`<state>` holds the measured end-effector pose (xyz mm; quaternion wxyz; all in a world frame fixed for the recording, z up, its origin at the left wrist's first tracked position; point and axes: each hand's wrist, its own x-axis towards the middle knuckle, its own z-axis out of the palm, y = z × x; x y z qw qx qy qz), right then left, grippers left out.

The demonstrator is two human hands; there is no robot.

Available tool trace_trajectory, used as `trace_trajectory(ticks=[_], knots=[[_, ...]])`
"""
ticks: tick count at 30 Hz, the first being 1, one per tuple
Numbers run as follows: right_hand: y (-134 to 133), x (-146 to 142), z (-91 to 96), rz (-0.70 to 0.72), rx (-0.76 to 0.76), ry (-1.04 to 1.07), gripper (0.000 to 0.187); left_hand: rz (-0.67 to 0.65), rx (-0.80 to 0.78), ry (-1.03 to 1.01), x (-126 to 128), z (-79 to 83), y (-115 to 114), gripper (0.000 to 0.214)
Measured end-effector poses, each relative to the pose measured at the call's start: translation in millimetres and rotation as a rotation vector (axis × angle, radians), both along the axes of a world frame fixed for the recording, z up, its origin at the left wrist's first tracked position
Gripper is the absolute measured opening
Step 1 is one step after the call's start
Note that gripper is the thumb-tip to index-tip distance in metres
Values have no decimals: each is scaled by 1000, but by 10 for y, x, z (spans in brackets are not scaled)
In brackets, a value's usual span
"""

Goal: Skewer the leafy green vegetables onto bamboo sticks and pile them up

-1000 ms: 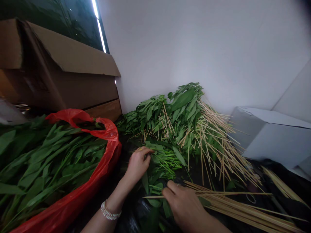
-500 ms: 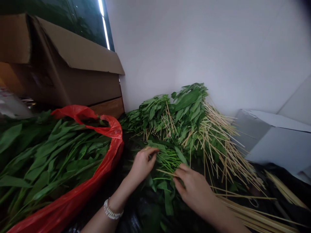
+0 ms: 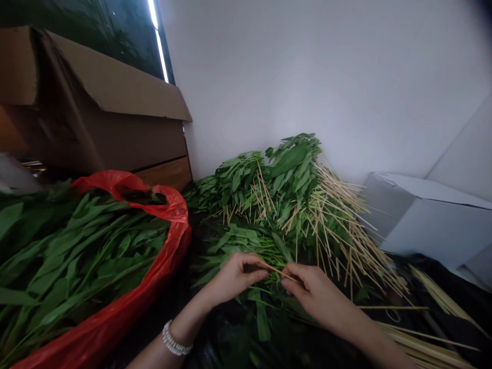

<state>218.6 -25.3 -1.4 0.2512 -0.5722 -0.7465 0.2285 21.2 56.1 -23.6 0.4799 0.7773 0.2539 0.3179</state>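
Observation:
A thin bamboo skewer (image 3: 276, 269) runs between my two hands, low over the greens. My left hand (image 3: 236, 278), with a pearl bracelet on the wrist, is closed in a pinch at the skewer's left end. Near its other end the thumb and fingers of my right hand (image 3: 307, 288) are pinched on it. Behind and under the hands lies a small pile of loose leafy green stems (image 3: 265, 245). Whether a stem is also caught in my left fingers I cannot tell.
A red plastic bag (image 3: 179, 225) full of leafy greens stands at left, before a cardboard box (image 3: 126, 138). Leaf bundles on skewers (image 3: 295, 169) are heaped against the wall. A white box (image 3: 434, 220) sits at right, with loose bamboo sticks (image 3: 423, 343) in front.
My left hand has come down and right, from the green stems to the skewer in my right hand. My right hand has shifted slightly lower. The view has turned a little right.

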Motion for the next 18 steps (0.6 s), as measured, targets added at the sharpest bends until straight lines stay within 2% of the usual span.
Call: trace_trajectory(ticks=[4, 9, 12, 14, 18], knots=[[16, -46, -31, -32, -7, 1, 17, -43, -175, -67, 29, 6, -39, 22], [32, -145, -16, -51, 80, -35, 17, -53, -271, -175, 54, -56, -18, 20], [7, -149, 18, -88, 194, -84, 23, -17, -331, -263, 30, -51, 17, 22], [-22, -123, 16, -162, 303, -167, 30, 21, -389, -315, 3, -33, 38, 25], [-71, -45, -114, -292, 530, -347, 36, 38, -540, -399, -28, -15, 58, 27]])
